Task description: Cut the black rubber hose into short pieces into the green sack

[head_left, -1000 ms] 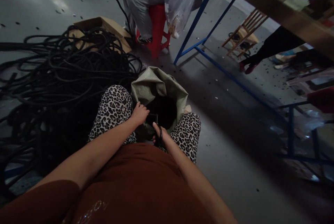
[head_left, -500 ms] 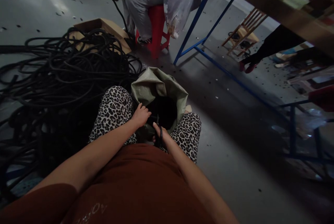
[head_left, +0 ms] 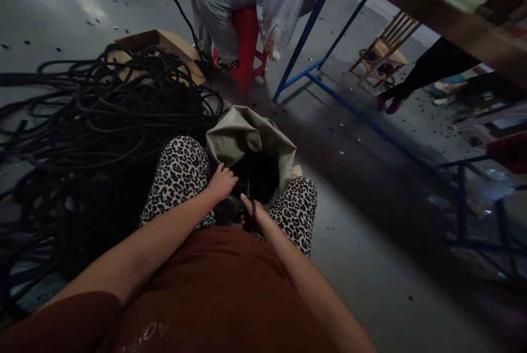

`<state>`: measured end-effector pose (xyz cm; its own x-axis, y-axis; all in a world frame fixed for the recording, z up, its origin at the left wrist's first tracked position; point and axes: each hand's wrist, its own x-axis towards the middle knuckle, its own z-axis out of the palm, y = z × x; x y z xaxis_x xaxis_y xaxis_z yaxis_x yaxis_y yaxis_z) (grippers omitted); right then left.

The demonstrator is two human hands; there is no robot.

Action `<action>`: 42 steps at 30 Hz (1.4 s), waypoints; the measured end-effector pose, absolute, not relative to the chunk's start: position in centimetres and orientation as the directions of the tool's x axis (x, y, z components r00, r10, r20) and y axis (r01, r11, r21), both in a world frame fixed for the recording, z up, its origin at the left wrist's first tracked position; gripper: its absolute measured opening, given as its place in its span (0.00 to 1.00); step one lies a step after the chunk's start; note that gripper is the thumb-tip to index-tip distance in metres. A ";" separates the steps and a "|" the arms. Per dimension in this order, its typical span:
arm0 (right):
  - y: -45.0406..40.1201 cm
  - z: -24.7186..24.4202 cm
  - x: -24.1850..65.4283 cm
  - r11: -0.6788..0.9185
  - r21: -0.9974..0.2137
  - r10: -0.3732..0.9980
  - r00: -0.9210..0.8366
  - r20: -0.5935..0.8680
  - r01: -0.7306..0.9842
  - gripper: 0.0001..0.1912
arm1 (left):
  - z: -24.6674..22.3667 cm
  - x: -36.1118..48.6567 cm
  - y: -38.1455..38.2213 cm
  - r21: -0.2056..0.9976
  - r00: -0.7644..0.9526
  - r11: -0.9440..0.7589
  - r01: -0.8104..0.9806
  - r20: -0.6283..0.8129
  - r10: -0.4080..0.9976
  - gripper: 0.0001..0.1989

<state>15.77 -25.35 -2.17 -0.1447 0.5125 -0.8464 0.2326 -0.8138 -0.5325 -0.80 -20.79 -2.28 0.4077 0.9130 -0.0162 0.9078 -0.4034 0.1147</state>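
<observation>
Left hand (head_left: 223,181) is sitting a touch nearer the right hand (head_left: 251,211) than a second ago, fingers curled, can't tell around what. Right one's gripping what looks like scissors (head_left: 253,209) at the near side of the sack (head_left: 285,143); I'd be keeping left fingertips off the blades.

Factory workshop: heaped black cords (head_left: 154,108), workbench (head_left: 411,3), scrap-strewn floor (head_left: 349,270).
</observation>
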 end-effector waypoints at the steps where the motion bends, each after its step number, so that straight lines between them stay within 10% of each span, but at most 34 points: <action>1: -25.3 -2.3 15.8 -0.802 -0.541 0.520 -0.149 -0.841 0.253 0.24 | -2.3 -0.8 -20.8 0.117 0.413 -0.408 0.905 -0.019 0.911 0.11; 42: -25.0 -2.1 16.0 -0.735 -0.595 0.613 -0.057 -0.788 0.326 0.17 | -1.5 -1.9 -19.5 0.133 0.463 -0.456 0.880 -0.021 0.886 0.10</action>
